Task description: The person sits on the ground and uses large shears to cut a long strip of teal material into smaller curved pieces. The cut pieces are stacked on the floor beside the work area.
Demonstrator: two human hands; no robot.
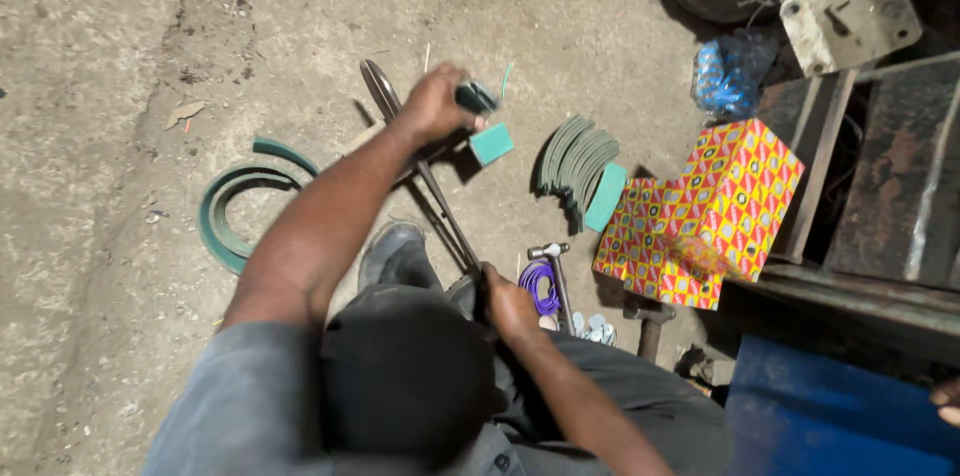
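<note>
My left hand [432, 104] is stretched forward, closed on a short dark green strip piece [476, 96] held over long metal shears [432, 186] that lie on the dirt ground. A cut teal piece [491, 143] sits just below that hand. Close to my body, my right hand [508, 302] grips the near handle end of the shears. My dark shoe [396, 252] rests beside the shears.
A green strip coil [232, 208] lies at left. A stack of curved green pieces [578, 166], patterned red-yellow boxes [722, 204], a hammer [556, 270] and a purple coil [540, 282] lie at right. Rusty metal parts [850, 16] and a blue bag [730, 71] fill the far right. Another person's hand [945, 398] shows at the right edge.
</note>
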